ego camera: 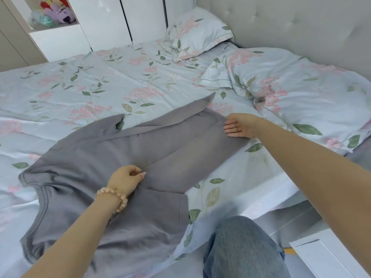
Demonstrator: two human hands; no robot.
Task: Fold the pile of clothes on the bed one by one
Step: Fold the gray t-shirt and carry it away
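A grey T-shirt (112, 157) lies spread on the flowered bed cover (80, 83), its neck at the left and its hem toward the right. One side is folded over along its length. My left hand (126, 178), with a bead bracelet on the wrist, pinches a fold of the shirt near its middle. Straight fingers of my right hand (237, 126) hold the shirt's far right edge, with the cloth running over the fingers. No other clothes from the pile are in view.
Two flowered pillows, one pillow (197, 33) at the headboard and one larger pillow (297, 93) at the right. White wardrobe (104, 19) behind the bed, with soft toys (56, 13) on a shelf. My knee in jeans (241, 247) at the bed's near edge. White drawer unit (325, 257) bottom right.
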